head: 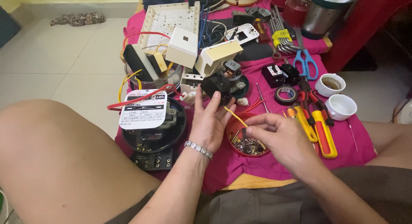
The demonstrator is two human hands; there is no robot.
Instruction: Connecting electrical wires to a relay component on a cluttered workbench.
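yellow wire held over the red dish

the left hand (210,118) holds a black part (216,85) from below, fingers up around its near side. a yellow wire (235,116) runs from this part down to the right hand (274,136), which pinches the wire end between thumb and fingertips. the pinch is directly over the red dish (244,140) of screws and small metal pieces.

taking the dish as landmark: the black part is just behind it, the round black meter (154,129) with its white label is to its left, the pliers (317,125) with red and yellow handles lie to its right, and the tape roll (285,95) is behind it to the right. all rest on a pink cloth (343,151).

to do this well, i think the left hand should keep the part still and the wire should stay a little slack, because a strong pull may break it at the part. the pinch should be close to the end, so that it is guided exactly. the dish is very near the right wrist and may tip.
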